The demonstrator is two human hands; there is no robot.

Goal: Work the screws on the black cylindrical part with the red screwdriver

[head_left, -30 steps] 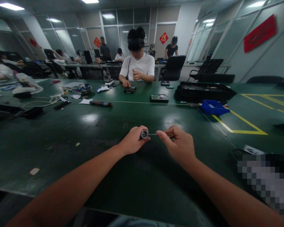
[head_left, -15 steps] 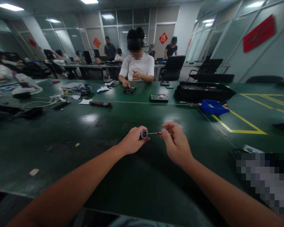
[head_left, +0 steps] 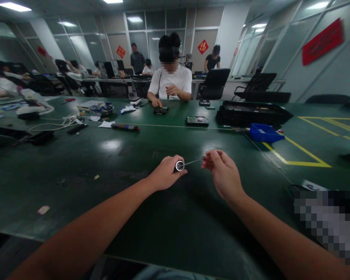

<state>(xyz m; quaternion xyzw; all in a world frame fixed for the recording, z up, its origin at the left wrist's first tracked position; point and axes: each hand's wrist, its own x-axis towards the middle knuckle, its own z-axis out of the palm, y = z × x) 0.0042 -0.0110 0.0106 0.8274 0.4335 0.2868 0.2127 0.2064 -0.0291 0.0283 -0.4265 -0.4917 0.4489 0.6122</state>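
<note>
My left hand (head_left: 163,174) is closed around a small black cylinder (head_left: 179,166). Its round end, with a bright silver rim, faces me; the rest of it is hidden in the palm. From the right, my right hand (head_left: 226,173) grips a screwdriver (head_left: 194,161) between thumb and fingers. The thin metal shaft slopes down to the left, and its tip reaches the cylinder's open end. Whether the tip touches anything inside, I cannot tell. Most of the screwdriver's handle is covered by my fingers. Both hands are held over the green table (head_left: 151,229).
Across the table a person in a white shirt (head_left: 182,79) handles a dark device (head_left: 161,110). A hard drive (head_left: 197,121), a blue bin (head_left: 265,133) and a long black tray (head_left: 251,112) lie ahead. A dark pen-like tool (head_left: 125,127) and cables (head_left: 55,125) are on the left.
My right hand has turned and shifted slightly right. The screwdriver now slants up toward it, and its red collar is no longer plain to see. My left hand keeps its hold.
</note>
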